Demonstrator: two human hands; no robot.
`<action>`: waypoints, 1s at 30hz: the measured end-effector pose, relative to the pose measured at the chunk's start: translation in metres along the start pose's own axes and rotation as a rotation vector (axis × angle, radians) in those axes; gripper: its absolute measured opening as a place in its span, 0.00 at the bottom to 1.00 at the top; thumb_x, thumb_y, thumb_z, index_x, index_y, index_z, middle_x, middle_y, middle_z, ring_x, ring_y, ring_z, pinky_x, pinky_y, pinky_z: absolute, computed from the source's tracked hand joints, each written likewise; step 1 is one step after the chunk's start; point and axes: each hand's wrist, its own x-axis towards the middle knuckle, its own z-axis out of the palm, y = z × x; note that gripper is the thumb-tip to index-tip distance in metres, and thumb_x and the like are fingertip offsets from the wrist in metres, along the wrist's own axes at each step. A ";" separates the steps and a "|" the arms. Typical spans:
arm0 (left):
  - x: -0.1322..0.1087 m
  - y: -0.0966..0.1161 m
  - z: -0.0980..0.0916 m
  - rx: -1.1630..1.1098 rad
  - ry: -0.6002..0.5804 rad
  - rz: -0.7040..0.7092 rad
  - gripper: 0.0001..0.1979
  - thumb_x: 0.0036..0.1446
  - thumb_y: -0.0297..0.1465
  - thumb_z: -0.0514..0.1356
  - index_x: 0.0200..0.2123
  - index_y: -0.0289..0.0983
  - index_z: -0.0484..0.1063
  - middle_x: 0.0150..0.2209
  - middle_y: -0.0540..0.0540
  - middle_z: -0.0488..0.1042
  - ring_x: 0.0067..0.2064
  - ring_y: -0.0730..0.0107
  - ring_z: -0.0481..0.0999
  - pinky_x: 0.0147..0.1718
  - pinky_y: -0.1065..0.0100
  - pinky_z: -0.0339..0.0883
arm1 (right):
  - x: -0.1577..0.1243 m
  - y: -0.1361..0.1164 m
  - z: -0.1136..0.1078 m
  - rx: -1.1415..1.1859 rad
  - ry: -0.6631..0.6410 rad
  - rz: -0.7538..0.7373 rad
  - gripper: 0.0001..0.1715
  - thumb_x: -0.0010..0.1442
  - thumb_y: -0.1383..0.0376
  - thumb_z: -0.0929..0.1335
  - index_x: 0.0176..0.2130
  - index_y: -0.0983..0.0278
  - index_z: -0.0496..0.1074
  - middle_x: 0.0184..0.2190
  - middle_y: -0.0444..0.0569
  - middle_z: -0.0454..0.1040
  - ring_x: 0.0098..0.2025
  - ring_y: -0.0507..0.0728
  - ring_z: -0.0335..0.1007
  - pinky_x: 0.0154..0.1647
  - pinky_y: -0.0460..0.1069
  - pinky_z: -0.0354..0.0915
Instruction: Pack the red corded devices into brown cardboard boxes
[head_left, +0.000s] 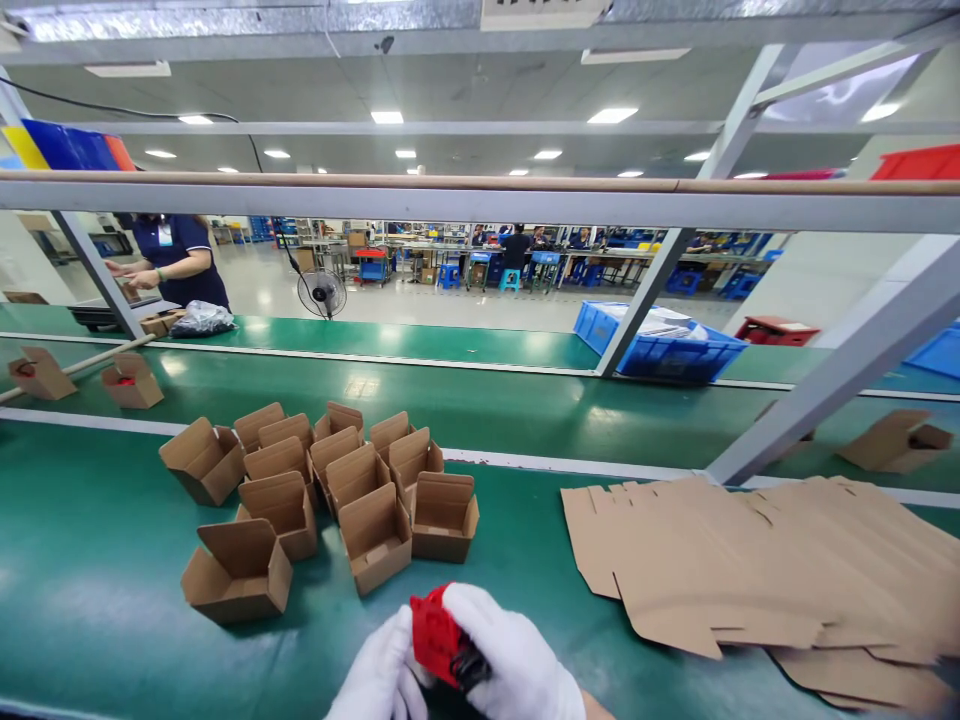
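Both my hands wear white gloves at the bottom centre. My left hand (381,678) and my right hand (510,662) close together around a small red plastic part (433,632) with a black piece at its lower edge. Just beyond them on the green table (97,590) stands a cluster of several open brown cardboard boxes (373,535), flaps up. The nearest box (238,572) lies to the left of my hands.
A stack of flat unfolded cardboard blanks (757,560) lies at right. On the green conveyor belt (480,405) sit boxes with red parts (132,381) and one box (896,440) at right. Slanted metal frame bars (840,370) cross overhead. A person in a dark shirt (176,260) works at far left. A blue crate (660,345) stands behind.
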 end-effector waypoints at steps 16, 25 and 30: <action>0.041 0.014 -0.050 0.155 0.419 0.370 0.47 0.44 0.41 0.68 0.64 0.33 0.52 0.64 0.29 0.66 0.62 0.47 0.70 0.63 0.49 0.62 | 0.055 -0.013 0.011 0.359 0.341 0.021 0.30 0.59 0.71 0.68 0.60 0.61 0.64 0.54 0.58 0.74 0.53 0.61 0.75 0.54 0.54 0.72; 0.029 -0.010 -0.040 0.426 0.365 0.441 0.17 0.47 0.36 0.69 0.38 0.36 0.68 0.38 0.40 0.77 0.38 0.55 0.78 0.42 0.56 0.74 | 0.084 -0.048 0.010 -0.368 -0.399 0.046 0.25 0.53 0.73 0.67 0.52 0.66 0.70 0.45 0.56 0.76 0.32 0.61 0.78 0.30 0.51 0.73; 0.029 -0.010 -0.035 0.339 0.268 0.471 0.25 0.44 0.30 0.71 0.46 0.36 0.69 0.46 0.37 0.78 0.49 0.50 0.78 0.52 0.57 0.71 | 0.099 -0.066 -0.002 -0.366 -0.567 0.172 0.22 0.48 0.73 0.68 0.45 0.71 0.75 0.41 0.63 0.78 0.39 0.69 0.79 0.38 0.56 0.75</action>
